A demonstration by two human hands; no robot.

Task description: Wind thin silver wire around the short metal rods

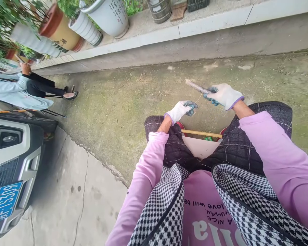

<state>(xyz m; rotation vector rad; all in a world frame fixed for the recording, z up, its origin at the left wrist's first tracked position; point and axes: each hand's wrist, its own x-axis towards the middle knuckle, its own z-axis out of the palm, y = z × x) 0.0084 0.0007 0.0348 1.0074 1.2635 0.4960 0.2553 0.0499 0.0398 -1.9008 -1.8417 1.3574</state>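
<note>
My right hand (pixel 223 95), in a white glove with blue-grey coated fingers, is closed around a short, rough stick-like piece (pixel 197 86). Its shaft is dark and mottled, its far end pale, and it points up and to the left. To the left, my left hand (pixel 183 111) wears a matching glove, with thumb and fingers pinched together. A thin pale strand (pixel 199 99) runs from those fingertips toward the right hand. Both hands are held in front of my knees, above the ground. Exactly what kind of stick it is, I cannot tell.
Between my legs are a thin wooden rod (pixel 201 133), a pale flat panel (pixel 201 147) and a small green item (pixel 208 138). Potted plants (pixel 107 17) line a tiled ledge (pixel 159 36) ahead. At left, a person (pixel 15 90) sits near a parked car (pixel 12 164).
</note>
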